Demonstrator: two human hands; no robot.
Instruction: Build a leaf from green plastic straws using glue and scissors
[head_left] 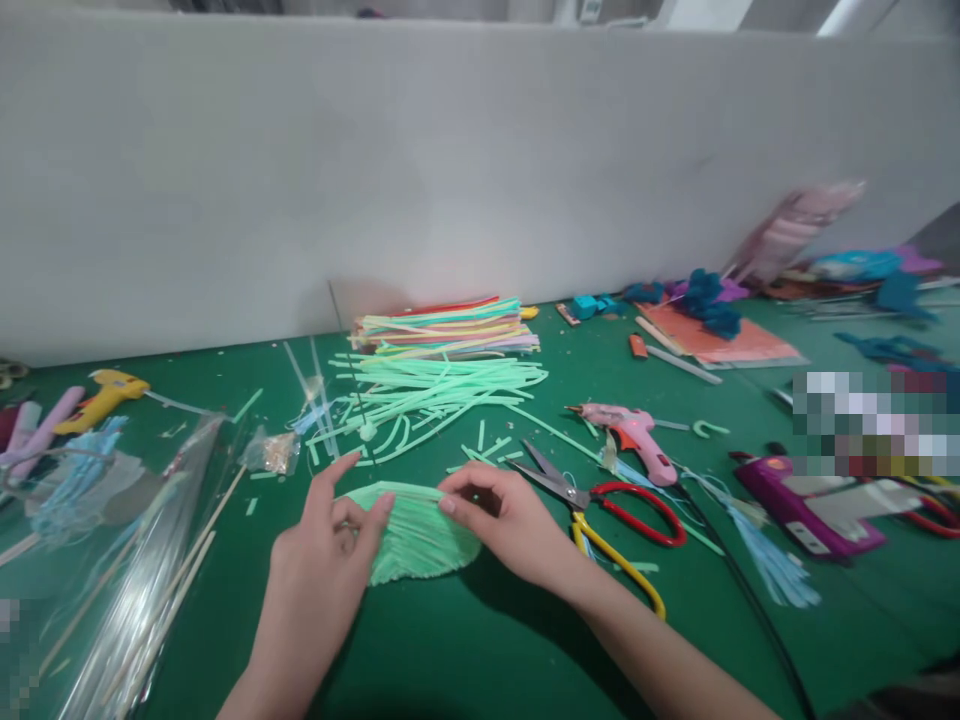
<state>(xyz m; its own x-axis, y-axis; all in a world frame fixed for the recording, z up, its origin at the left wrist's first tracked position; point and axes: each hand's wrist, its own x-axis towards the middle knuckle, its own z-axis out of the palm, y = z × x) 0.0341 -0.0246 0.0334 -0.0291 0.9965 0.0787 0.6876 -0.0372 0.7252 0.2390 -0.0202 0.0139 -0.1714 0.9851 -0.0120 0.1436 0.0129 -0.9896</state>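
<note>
A light green leaf-shaped piece (424, 535) made of fuzzy pipe cleaners laid side by side is held up just above the green table. My left hand (319, 560) grips its left edge between thumb and curled fingers, with the index finger raised. At the upper right edge, my right hand (506, 520) pinches the piece between thumb and index finger. Red-and-yellow handled scissors (574, 495) lie partly open beside my right hand. Beyond the hands lies a loose pile of light green pipe cleaners (450, 385), with short cut bits (487, 450) scattered nearer.
A pink glue gun (630, 435) with a black cord rests to the right, near a purple device (806, 505). Multicoloured pipe cleaners (450, 325) are stacked by the grey partition (480, 180). On the left are a yellow glue gun (105, 398), a clear plastic sleeve (142, 570) and wooden sticks (176, 600).
</note>
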